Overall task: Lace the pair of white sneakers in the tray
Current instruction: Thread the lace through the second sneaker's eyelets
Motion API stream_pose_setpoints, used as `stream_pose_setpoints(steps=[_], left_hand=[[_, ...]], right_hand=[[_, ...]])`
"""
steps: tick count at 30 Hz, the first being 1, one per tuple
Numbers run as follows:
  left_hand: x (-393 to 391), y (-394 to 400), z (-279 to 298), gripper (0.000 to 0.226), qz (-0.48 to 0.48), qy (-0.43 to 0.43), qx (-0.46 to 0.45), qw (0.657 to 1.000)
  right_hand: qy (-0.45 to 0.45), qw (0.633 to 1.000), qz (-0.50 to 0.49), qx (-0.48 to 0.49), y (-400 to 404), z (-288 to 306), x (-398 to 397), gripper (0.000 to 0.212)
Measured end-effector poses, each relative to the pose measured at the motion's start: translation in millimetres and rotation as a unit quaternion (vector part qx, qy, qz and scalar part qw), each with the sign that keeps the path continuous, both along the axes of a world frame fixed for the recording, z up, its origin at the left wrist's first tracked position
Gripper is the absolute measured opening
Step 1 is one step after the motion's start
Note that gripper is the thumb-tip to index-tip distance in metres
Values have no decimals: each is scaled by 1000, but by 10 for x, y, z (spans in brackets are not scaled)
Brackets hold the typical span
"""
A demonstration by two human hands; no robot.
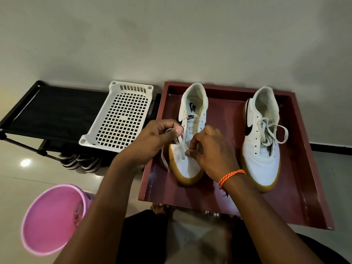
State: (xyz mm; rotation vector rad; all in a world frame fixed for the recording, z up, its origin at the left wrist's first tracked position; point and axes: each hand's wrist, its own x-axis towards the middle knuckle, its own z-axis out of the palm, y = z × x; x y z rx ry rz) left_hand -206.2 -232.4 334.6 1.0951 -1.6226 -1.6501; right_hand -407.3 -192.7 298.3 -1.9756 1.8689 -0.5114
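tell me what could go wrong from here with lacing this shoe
The left hand pinches the lace near one end only; pulled too far, the free tail could slip through, leaving uneven ends. The right hand covers the lower eyelets of the left sneaker, so one may get skipped.

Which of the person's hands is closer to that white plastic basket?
Left. The left hand holds the lace just beside the white basket, near its right edge. The right hand is further away, over the left sneaker.
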Motion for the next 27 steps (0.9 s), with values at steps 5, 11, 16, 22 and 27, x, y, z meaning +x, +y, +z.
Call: stream_pose_setpoints(steps=[5,11,16,22,27], left_hand=[[13,41,123,34,60,151,106,981],[-30,-9,92,23,134,83,124,980],[-36,-35,-92,17,154,-133,-44,978],[-233,17,-206,22,72,-222,-208,950],[-366,105,-117,34,-23,-214,-205,955]], right_hand=[[27,998,19,-50,17,-42,-77,12],[0,999,33,-35,10,-53,-176,24],[-137,990,-2,29,-15,-31,-249,30],[-400,894,-54,197,20,270,-414,24],[-507,832,-68,215,29,365,-439,41]])
